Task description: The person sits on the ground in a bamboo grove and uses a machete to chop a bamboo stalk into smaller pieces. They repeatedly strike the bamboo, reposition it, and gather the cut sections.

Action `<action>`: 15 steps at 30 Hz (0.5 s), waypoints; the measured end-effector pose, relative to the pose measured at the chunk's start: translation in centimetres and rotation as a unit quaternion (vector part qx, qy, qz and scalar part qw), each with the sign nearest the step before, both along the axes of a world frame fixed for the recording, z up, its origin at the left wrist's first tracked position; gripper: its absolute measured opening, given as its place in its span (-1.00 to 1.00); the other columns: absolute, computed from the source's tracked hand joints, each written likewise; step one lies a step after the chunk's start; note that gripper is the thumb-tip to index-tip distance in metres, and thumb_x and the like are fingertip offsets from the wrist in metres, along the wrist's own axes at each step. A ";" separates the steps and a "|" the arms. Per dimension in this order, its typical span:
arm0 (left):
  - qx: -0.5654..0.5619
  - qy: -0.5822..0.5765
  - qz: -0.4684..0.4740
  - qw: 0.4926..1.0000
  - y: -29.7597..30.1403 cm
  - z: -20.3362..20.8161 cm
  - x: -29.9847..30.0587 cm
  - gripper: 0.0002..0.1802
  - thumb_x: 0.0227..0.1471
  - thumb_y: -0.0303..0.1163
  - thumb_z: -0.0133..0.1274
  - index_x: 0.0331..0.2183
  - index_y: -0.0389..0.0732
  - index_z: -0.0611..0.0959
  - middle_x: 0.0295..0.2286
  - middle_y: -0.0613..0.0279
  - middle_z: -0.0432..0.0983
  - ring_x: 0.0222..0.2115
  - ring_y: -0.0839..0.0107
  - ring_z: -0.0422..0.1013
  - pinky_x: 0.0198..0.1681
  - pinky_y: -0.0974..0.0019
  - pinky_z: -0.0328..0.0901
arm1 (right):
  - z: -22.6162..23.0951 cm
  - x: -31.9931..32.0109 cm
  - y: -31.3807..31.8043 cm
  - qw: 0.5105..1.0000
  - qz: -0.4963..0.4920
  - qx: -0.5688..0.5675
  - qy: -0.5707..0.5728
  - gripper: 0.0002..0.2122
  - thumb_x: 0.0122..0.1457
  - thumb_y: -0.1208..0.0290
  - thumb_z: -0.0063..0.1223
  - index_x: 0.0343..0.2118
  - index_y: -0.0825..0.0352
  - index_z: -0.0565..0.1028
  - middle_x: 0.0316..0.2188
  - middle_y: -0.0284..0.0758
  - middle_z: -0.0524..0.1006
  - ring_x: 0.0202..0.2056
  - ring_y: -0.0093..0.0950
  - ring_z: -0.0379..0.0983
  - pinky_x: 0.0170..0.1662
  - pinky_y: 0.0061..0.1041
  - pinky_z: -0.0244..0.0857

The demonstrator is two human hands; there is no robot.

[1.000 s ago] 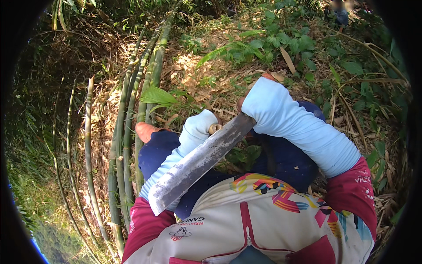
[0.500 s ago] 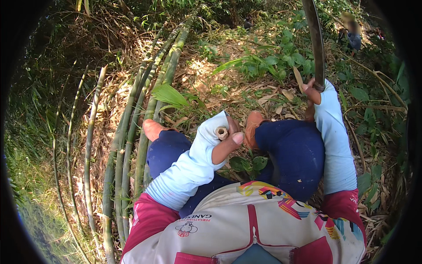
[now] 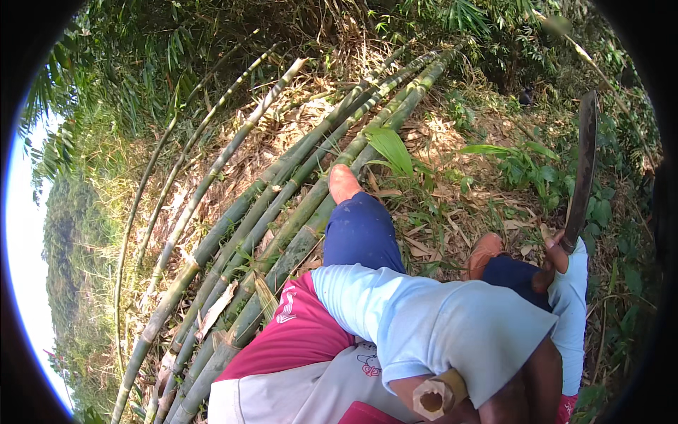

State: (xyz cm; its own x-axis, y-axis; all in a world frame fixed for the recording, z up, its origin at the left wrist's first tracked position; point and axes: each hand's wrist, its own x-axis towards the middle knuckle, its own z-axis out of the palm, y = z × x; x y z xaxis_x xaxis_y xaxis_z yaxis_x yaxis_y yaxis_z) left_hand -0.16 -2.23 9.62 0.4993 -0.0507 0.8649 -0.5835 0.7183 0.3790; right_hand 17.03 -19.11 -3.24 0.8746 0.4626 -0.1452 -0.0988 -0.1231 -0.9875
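Note:
My left hand [image 3: 487, 381], in a light blue sleeve reaching over its back, is bent in front of my body at the lower edge. Its fingers are wrapped round a short hollow bamboo piece [image 3: 439, 396], whose cut end points out beside the thumb. What lies beyond the fingers is hidden. At the right, my right hand [image 3: 554, 260] grips a machete, its fingers closed at the blade's base and the handle mostly covered. The long dark machete blade [image 3: 585, 155] stands almost upright, pointing away from me and apart from the bamboo.
Several long green bamboo poles [image 3: 265, 205] lie slanting on the ground to my left, close by my left foot [image 3: 343, 182]. Dry leaves [image 3: 431, 134] cover the soil. Leafy plants [image 3: 537, 166] grow ahead to the right, and thin stems [image 3: 628, 106] lean at the far right.
My view has swung left, showing more poles and sky. The left hand with the bamboo piece has drawn back close to my body. The right hand still holds the machete up.

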 end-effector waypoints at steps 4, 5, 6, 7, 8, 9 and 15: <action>0.024 -0.006 -0.028 0.999 -0.2 0.3 -0.2 -0.78 0.08 -0.29 0.07 -0.29 -0.22 0.64 -0.35 0.11 0.54 -0.42 0.24 0.44 -0.36 0.26 0.32 | -1.2 0.8 -0.5 1.000 0.009 0.024 -0.018 -0.84 0.01 0.49 0.15 -0.44 0.24 0.35 -0.71 -0.48 0.30 -0.71 -0.66 0.20 -0.63 -0.63 0.07; 0.026 -0.001 -0.025 0.999 -0.2 0.1 -0.3 -0.78 0.08 -0.28 0.08 -0.30 -0.22 0.63 -0.36 0.12 0.54 -0.43 0.26 0.43 -0.37 0.27 0.32 | -1.4 0.6 -0.4 0.999 0.009 0.025 -0.021 -0.84 0.00 0.51 0.13 -0.42 0.24 0.35 -0.70 -0.49 0.30 -0.72 -0.66 0.19 -0.65 -0.64 0.06; 0.026 0.005 -0.026 0.999 -0.2 0.0 -0.4 -0.78 0.08 -0.28 0.08 -0.31 -0.22 0.63 -0.37 0.12 0.53 -0.45 0.29 0.42 -0.39 0.29 0.31 | -1.2 0.4 -0.3 0.999 0.008 0.023 -0.021 -0.84 0.00 0.48 0.15 -0.43 0.24 0.35 -0.70 -0.48 0.31 -0.71 -0.67 0.20 -0.64 -0.64 0.07; 0.028 0.011 -0.025 0.999 -0.1 -0.2 -0.5 -0.79 0.08 -0.28 0.08 -0.31 -0.22 0.62 -0.38 0.13 0.53 -0.47 0.31 0.41 -0.40 0.30 0.30 | -0.7 0.1 -0.1 1.000 0.006 0.021 -0.021 -0.83 0.01 0.46 0.17 -0.45 0.25 0.35 -0.70 -0.48 0.32 -0.70 -0.67 0.21 -0.62 -0.64 0.08; 0.028 0.012 -0.023 0.999 0.0 -0.2 -0.5 -0.79 0.09 -0.27 0.09 -0.32 -0.23 0.62 -0.39 0.14 0.52 -0.48 0.33 0.40 -0.42 0.31 0.30 | -0.3 0.1 -0.1 1.000 0.001 0.017 -0.026 -0.82 0.01 0.44 0.18 -0.47 0.25 0.35 -0.71 -0.47 0.33 -0.70 -0.67 0.23 -0.61 -0.64 0.09; 0.029 0.019 -0.024 0.999 0.1 0.0 -0.7 -0.79 0.09 -0.27 0.09 -0.33 -0.23 0.61 -0.40 0.14 0.52 -0.50 0.35 0.39 -0.43 0.33 0.29 | -1.0 0.4 -0.3 0.999 0.001 0.018 -0.037 -0.82 0.01 0.45 0.18 -0.46 0.24 0.35 -0.70 -0.48 0.33 -0.70 -0.68 0.22 -0.62 -0.64 0.08; 0.027 0.135 0.062 0.989 0.9 -0.8 -0.6 -0.77 0.10 -0.25 0.12 -0.39 -0.24 0.57 -0.46 0.17 0.49 -0.60 0.49 0.34 -0.51 0.40 0.25 | -0.5 0.6 -1.0 1.000 -0.006 -0.005 -0.013 -0.84 0.01 0.47 0.15 -0.46 0.24 0.35 -0.69 -0.48 0.33 -0.68 -0.68 0.23 -0.61 -0.64 0.10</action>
